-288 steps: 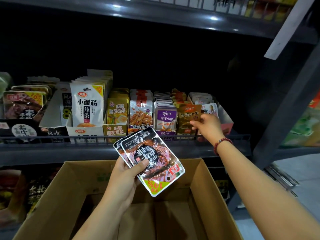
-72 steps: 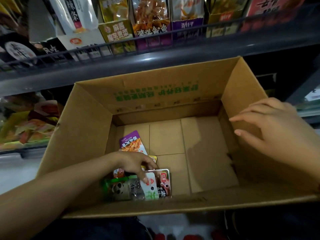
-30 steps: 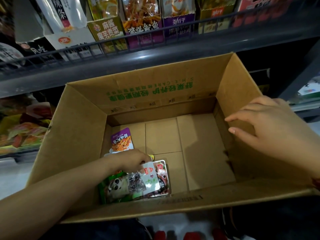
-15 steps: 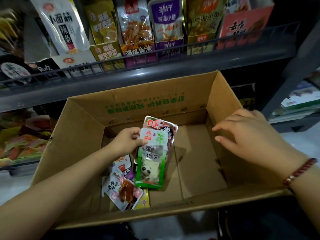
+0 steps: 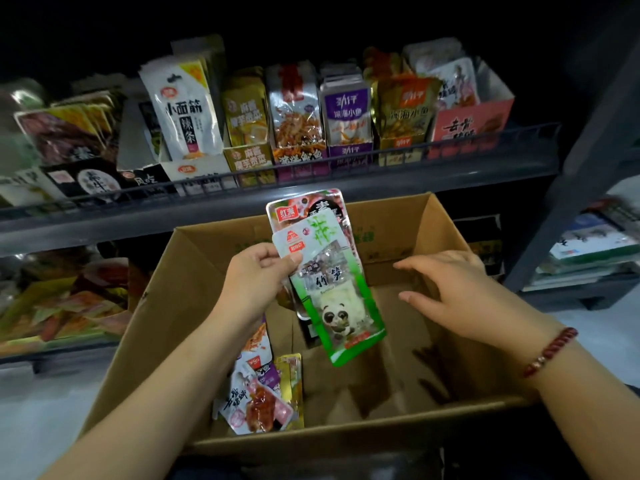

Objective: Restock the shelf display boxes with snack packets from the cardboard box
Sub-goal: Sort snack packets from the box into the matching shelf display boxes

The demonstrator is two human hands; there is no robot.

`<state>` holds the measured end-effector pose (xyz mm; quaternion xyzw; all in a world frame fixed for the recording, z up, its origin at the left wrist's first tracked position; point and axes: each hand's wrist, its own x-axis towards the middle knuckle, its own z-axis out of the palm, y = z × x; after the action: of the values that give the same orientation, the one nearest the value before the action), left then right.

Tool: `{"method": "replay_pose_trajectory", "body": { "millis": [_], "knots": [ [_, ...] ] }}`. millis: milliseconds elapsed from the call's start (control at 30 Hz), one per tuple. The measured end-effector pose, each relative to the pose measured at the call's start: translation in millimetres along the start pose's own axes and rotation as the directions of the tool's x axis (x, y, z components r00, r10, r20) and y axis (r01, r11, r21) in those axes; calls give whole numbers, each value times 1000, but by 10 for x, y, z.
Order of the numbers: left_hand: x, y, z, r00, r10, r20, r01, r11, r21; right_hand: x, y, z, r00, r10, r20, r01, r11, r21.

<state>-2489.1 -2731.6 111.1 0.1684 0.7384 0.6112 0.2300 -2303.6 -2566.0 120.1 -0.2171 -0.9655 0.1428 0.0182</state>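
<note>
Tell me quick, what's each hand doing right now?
Left hand: grips the panda packet and another packet behind it.
Right hand: open, holding nothing.

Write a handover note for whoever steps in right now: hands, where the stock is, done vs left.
Left hand: pinches two stacked packets above the cardboard box, the green panda packet in front, a red-labelled packet behind it.
Right hand: open, holding nothing, over the box's right side.
Stock: a few leftover packets lie in the box's near-left corner; the rest of the floor is bare cardboard.
Shelf: the display boxes behind the wire rail look mostly full.
Done: the box is nearly emptied.
Left: shelve the two held packets, then the leftovers. No matching green panda display box is visible in this view; look for it first.
</note>
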Motion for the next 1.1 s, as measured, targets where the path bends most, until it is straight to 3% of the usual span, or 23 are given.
{"method": "replay_pose_trajectory", "body": {
  "millis": [100, 200, 300, 467, 633, 800, 933, 1100],
  "knots": [
    [-115, 121, 44, 1000, -26, -15, 24, 993, -112, 40, -150, 4, 1000, -6, 3, 5, 966, 259],
    [-169, 194, 92, 999, -49, -7, 47, 981, -186, 82, -292, -22, 998, -25, 62, -12, 848, 530],
    [-234, 248, 126, 998, -59, 37, 65, 976, -207, 113, -411, -59, 987, -57, 150, -61, 732, 679],
    [-270, 264, 98, 987, -125, 106, 151, 943, -297, 201, -465, 22, 989, 18, 147, -135, 514, 847],
    [-225, 254, 34, 970, -153, 190, 219, 888, -404, 217, -538, 69, 991, 44, 126, -133, 337, 932],
    [-225, 240, -7, 933, -113, 341, 248, 889, -386, 263, -544, 52, 985, 143, 100, -118, 123, 985],
    [-283, 226, 4, 899, -126, 420, 293, 885, -361, 261, -542, 23, 980, 186, 63, -75, 60, 995],
    [-322, 243, 4, 934, -94, 345, 209, 927, -312, 247, -524, -2, 976, 198, 87, -102, 64, 993]
  ]
}}
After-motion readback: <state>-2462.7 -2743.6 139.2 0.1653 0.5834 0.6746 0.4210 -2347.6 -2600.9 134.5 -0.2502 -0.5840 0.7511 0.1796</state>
